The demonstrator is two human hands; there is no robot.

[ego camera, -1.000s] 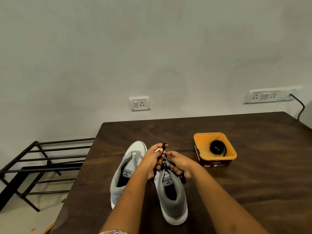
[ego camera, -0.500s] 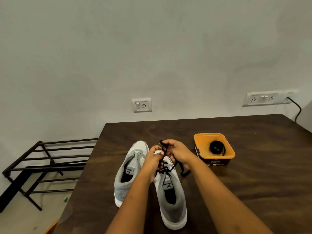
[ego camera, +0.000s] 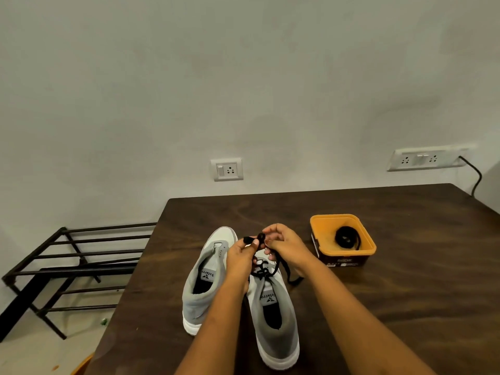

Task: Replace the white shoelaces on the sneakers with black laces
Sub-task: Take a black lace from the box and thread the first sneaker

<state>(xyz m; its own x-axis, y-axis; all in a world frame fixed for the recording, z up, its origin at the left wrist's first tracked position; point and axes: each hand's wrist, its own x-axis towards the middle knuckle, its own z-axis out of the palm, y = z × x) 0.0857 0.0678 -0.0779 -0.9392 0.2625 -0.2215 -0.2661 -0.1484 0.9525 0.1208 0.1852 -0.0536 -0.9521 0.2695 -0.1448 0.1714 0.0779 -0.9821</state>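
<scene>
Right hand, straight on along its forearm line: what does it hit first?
Probably the left hand, which pinches the same black lace right beside the right hand; depth is unclear from one view.

I saw a plain pale wall [ego camera: 243,77] behind the dark wooden desk [ego camera: 405,307]. A white socket plate [ego camera: 226,169] sat on the wall just above the desk's far edge. A wider socket panel [ego camera: 424,158] to the right had a black cable [ego camera: 476,180] hanging from it. A black metal rack [ego camera: 67,266] stood on the light floor [ego camera: 40,355] at left.

"Velarro" on inner labels, L sneaker [ego camera: 204,282] & R sneaker [ego camera: 273,320]; tub [ego camera: 341,262] label illegible.
</scene>
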